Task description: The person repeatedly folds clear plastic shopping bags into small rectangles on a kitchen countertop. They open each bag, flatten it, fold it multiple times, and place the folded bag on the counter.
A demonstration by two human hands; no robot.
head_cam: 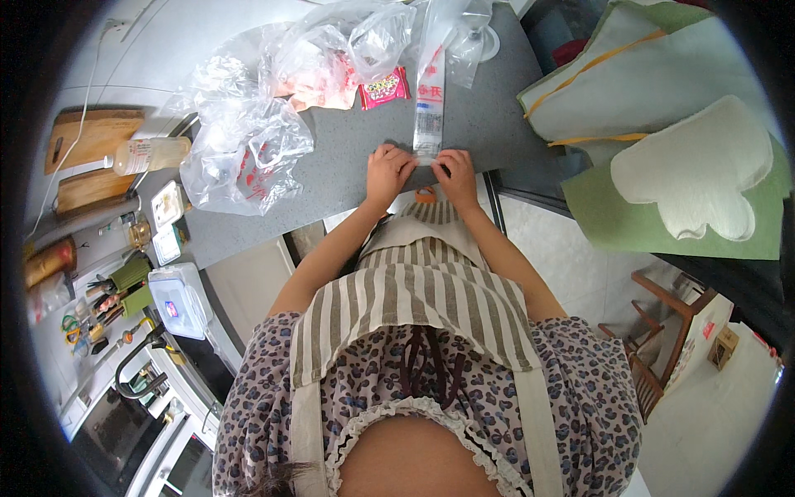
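Observation:
A long, narrow strip of transparent printed plastic bag [428, 118] lies on the grey countertop, its near end by the counter's front edge. My left hand [389, 173] pinches the left corner of that end between thumb and fingers. At the right corner my right hand [457, 177] does the same. The strip looks folded flat lengthwise and bears red writing and a printed code. Its far end runs in among other loose plastic near the back of the counter. A pink snack packet [384, 89] lies just left of the strip.
Crumpled plastic bags [248, 136] cover the counter's left part. A bottle [152, 155] and a lidded plastic container [179, 301] stand further left, near a black tap [133, 373]. On the right is a green cover with a white flower-shaped patch [702, 168]. A wooden chair [667, 335] stands behind it.

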